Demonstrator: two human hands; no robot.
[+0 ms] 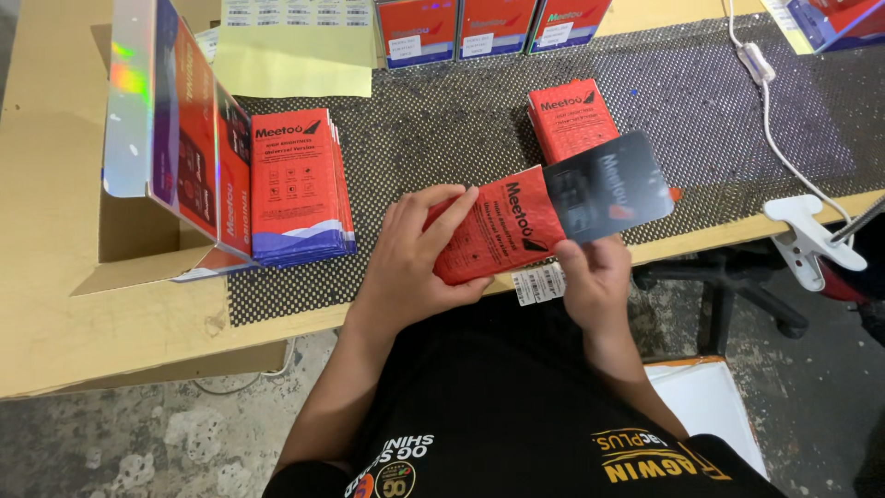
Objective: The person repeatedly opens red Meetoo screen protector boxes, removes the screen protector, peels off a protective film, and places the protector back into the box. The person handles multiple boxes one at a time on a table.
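A red paper sleeve [493,235] is gripped at its nine-o'clock end by the left hand [419,254], while a dark glossy card [608,184], at its three-o'clock mouth, is pinched by the right hand [595,277].

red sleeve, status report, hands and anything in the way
Left hand grips red sleeve. Right hand holds dark card, partly in the sleeve's mouth. Red stack lies behind, apart; nothing in the way.

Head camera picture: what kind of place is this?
Probably a packing workbench: the left hand holds a red sleeve, the right hand a dark card, beside a stack of red packets.
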